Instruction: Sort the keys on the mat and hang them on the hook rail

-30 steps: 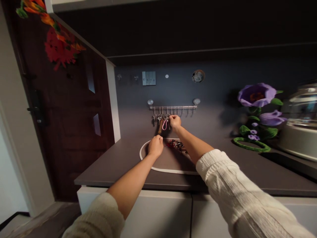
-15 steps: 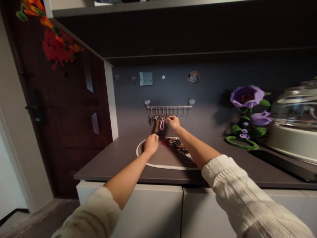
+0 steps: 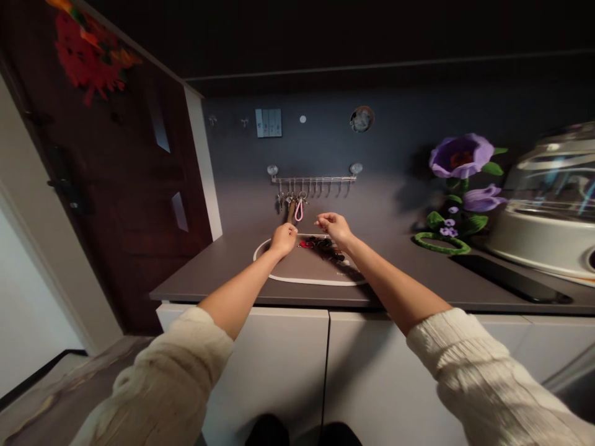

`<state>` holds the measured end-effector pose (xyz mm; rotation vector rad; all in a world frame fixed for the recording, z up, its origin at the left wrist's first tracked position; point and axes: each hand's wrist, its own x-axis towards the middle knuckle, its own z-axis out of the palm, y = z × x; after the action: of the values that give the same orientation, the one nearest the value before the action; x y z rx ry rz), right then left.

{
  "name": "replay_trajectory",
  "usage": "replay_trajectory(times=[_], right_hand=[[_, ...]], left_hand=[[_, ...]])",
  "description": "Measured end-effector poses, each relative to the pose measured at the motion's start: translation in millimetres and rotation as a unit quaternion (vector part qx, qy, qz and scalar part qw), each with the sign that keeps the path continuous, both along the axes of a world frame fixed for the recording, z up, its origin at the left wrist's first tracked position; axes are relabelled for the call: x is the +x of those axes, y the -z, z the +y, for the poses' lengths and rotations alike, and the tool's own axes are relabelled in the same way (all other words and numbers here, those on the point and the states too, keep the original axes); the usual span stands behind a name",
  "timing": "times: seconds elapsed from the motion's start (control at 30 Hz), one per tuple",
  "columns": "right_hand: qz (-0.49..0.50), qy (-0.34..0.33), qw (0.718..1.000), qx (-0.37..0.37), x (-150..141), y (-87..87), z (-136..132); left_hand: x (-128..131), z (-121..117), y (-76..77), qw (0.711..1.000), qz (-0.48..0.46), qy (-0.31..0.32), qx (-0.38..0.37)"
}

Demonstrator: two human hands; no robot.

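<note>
Hanging near the frame's centre, keys (image 3: pixel 280 200) and a pink loop (image 3: pixel 299 210) share the hook rail (image 3: pixel 325 179), above a red-and-dark pile (image 3: pixel 325 248) on the mat (image 3: pixel 307 270). The left hand (image 3: pixel 283 239) is curled, the right hand (image 3: pixel 335 227) nearly pinched — whether either holds anything, I cannot tell.

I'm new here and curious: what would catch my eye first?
First, the large purple flower at right, beside the domed appliance. In the middle, a pink loop hangs from the hook rail, slightly above and between the left hand and right hand. Red flowers show at upper left against the dark door.
</note>
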<state>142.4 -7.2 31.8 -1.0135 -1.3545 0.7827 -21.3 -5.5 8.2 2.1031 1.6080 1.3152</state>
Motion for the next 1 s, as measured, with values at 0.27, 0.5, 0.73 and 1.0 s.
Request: replay_trajectory(times=[0.27, 0.5, 0.73, 1.0], right_hand=[[-0.095, 0.024, 0.995, 0.009, 12, 25.1, 0], [-0.268, 0.100, 0.955, 0.073, 12, 29.6, 5], [-0.347, 0.125, 0.927, 0.071, 9, 33.6, 4], [-0.367, 0.132, 0.919, 0.064, 10, 37.7, 11]], left_hand=[[16, 7, 1.1, 0.999, 0.027, 0.019, -0.003], [23, 19, 8.6, 0.997, 0.070, -0.002, -0.030], [34, 31, 3.6, 0.994, 0.082, -0.021, -0.073], [45, 48, 10.8, 0.989, 0.122, -0.014, -0.083]])
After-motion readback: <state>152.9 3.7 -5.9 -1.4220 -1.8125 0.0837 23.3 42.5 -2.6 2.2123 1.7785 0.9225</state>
